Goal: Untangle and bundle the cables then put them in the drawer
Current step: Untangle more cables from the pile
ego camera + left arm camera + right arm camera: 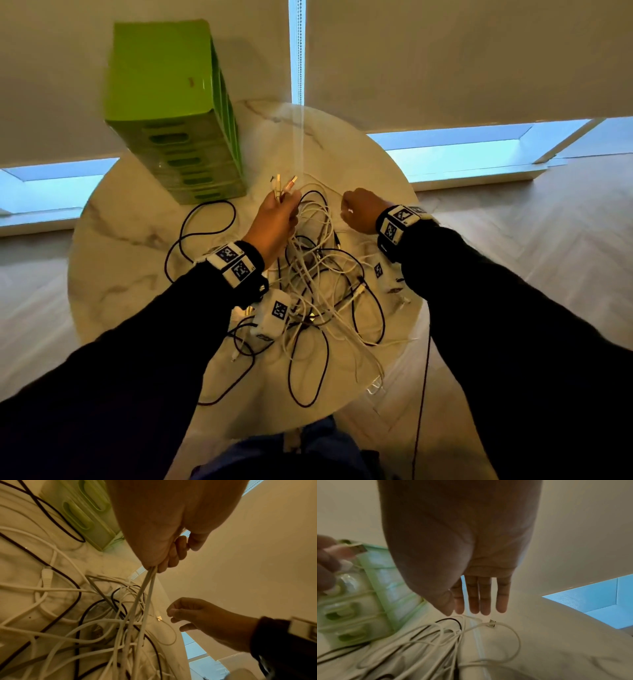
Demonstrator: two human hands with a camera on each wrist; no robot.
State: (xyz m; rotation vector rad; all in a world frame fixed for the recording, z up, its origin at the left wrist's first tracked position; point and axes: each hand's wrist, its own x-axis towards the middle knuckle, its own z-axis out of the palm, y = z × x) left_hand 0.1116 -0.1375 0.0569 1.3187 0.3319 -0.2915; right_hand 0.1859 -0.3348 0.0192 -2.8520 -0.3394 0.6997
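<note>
Fingers (pixel 173 553) of the left hand (pixel 275 219) curl tight round a few white cable ends, plugs (pixel 286 183) poking up above the fist; at least three plugs, exact count unclear. Probably gathered there so the matching leads can be pulled free of the heap. Right hand (pixel 361 210) hangs over the far side of the pile; the right wrist view shows four fingers (pixel 474 599) straight and relaxed, gripping nothing, tips just above a loose white connector (pixel 491 623), likely the next end to collect.

Tangled cables (pixel 318 284), white and black mixed, sprawl on the round marble table (pixel 113 274), crossing too much to count. At least two black leads loop out toward the left and near edges. None bundled yet, so the task looks early.

One green drawer unit (pixel 171 109) stands at the back left of the table, just beyond the heap; about five drawers, all closed as far as I can tell.
</note>
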